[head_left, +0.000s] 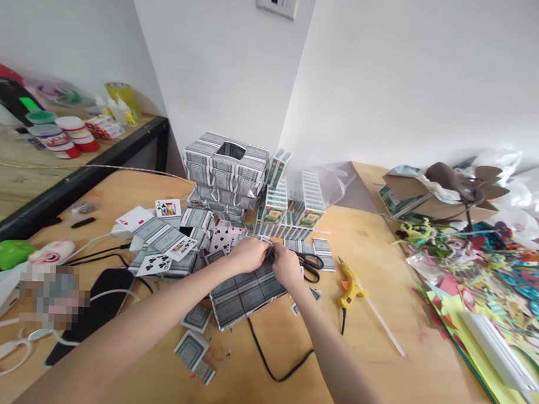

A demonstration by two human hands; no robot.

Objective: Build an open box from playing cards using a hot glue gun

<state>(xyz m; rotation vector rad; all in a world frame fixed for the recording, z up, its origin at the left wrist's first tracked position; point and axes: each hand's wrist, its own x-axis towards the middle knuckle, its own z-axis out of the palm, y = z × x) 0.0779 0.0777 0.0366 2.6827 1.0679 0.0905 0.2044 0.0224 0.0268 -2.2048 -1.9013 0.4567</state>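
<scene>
My left hand (250,255) and my right hand (287,265) are close together over the far side of a flat panel (242,298) covered in grey-backed playing cards. Fingers of both hands are pinched on a small grey-patterned playing card (270,249), mostly hidden by them. Just right of my right hand lie black-handled scissors (311,262). Face-up cards (221,238) show behind my left hand. A taller box built of cards (226,171), with an opening in its top, stands behind. Loose card pieces (192,348) lie in front of the panel.
Card packs (311,197) are stacked behind my hands. To the right lie a yellow glue gun (351,290), a glue stick (386,330) and colourful craft scraps (462,262). At left are mixed loose cards (164,236), a black phone-like slab (102,302) and cables. A black cord (276,373) loops in front.
</scene>
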